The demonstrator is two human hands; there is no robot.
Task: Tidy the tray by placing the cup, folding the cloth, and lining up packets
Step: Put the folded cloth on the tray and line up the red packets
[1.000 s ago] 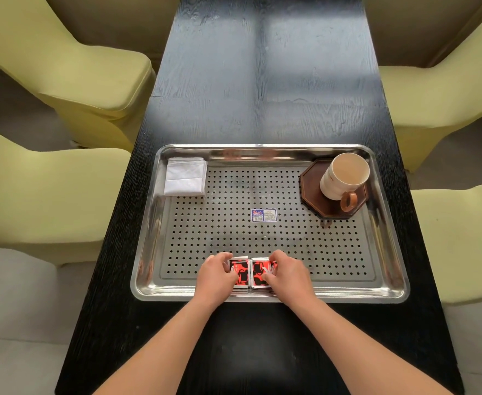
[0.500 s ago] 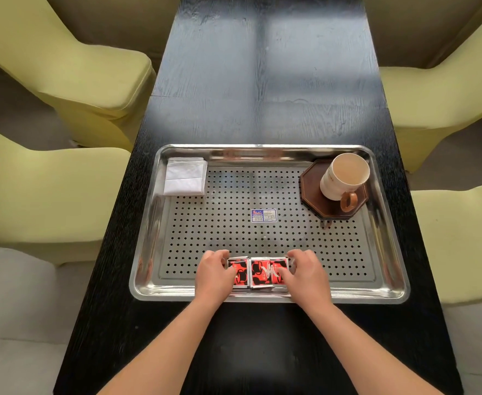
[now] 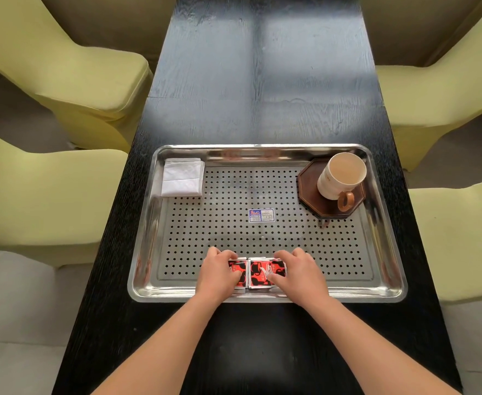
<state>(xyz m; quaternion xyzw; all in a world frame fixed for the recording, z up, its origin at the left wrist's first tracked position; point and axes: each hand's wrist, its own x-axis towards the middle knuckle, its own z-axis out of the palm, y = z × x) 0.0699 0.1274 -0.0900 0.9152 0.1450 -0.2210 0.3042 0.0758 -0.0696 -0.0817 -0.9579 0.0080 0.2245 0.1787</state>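
The black table [image 3: 262, 81] carries a perforated steel tray [image 3: 262, 148]. Tray contents: folded white cloth [image 3: 182, 177] in the far-left corner; cup [image 3: 341, 175] upright on a dark coaster [image 3: 309, 186] in the far-right corner; red-and-black packets [image 3: 258, 273] in a row at the near edge. Left hand [image 3: 218, 276] and right hand [image 3: 298, 276] clasp the row's two ends, fingers curled over them. Compared with half a second earlier, the right hand sits slightly further inward.

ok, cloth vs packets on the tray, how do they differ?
The cloth is plain white; the packets are red and black. The cloth lies untouched in the far-left corner of the tray; the packets sit at the near edge, held by left hand and right hand. Both lie flat in it.
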